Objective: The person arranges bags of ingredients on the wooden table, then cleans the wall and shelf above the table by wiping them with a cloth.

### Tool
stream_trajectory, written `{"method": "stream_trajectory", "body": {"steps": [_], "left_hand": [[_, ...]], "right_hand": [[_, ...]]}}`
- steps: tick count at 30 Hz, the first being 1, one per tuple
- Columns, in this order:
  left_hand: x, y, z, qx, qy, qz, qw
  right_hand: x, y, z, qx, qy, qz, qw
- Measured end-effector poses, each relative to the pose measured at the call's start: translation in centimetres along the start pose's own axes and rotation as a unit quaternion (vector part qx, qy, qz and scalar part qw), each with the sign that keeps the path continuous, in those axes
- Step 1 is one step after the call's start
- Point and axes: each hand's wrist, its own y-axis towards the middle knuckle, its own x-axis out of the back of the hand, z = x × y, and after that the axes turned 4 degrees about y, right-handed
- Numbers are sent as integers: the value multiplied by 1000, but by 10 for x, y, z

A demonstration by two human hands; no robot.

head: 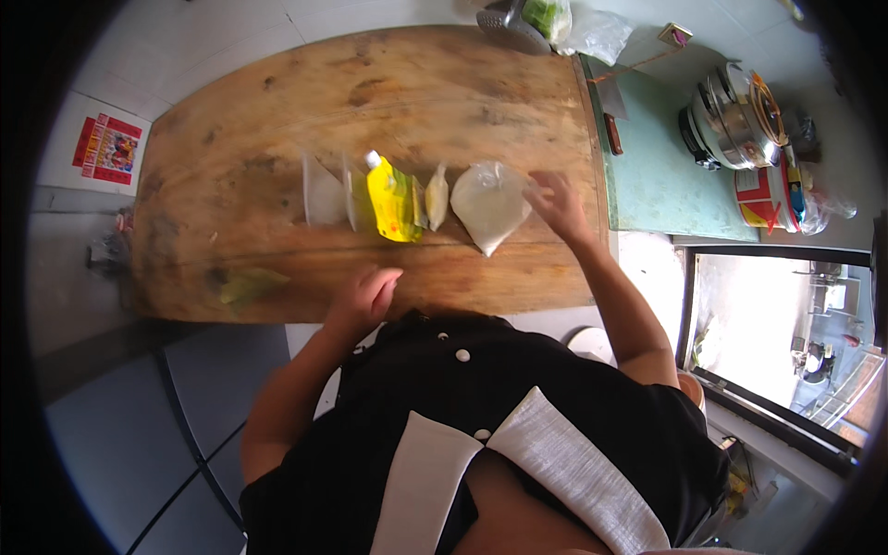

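Note:
On the wooden tabletop, a clear plastic bag of pale powder lies with its pointed end towards me. My right hand is at the bag's right edge, slightly blurred, its fingers loosely parted; whether the fingertips touch the plastic is unclear. My left hand hovers near the table's front edge, fingers curled in, with nothing visible in it. Left of the bag come a small packet of yellowish contents, a yellow spouted pouch with a white cap, and two translucent plastic containers, one at the far left and another beside the pouch.
A pale green leaf-like piece lies at the table's front left. Beyond its right edge, a cleaver rests on a green counter with stacked metal cookware and a red bucket. A perforated ladle is at the back.

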Motion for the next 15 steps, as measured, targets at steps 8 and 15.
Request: {"method": "stream_trajectory", "body": {"steps": [8,15], "left_hand": [[23,-87,127,155,100,-35,982],[50,-27,217,310,234,116,914]], "right_hand": [[-34,-32,-15,22,-52,-131,990],[-10,24,34,40,-149,-155,976]]}}
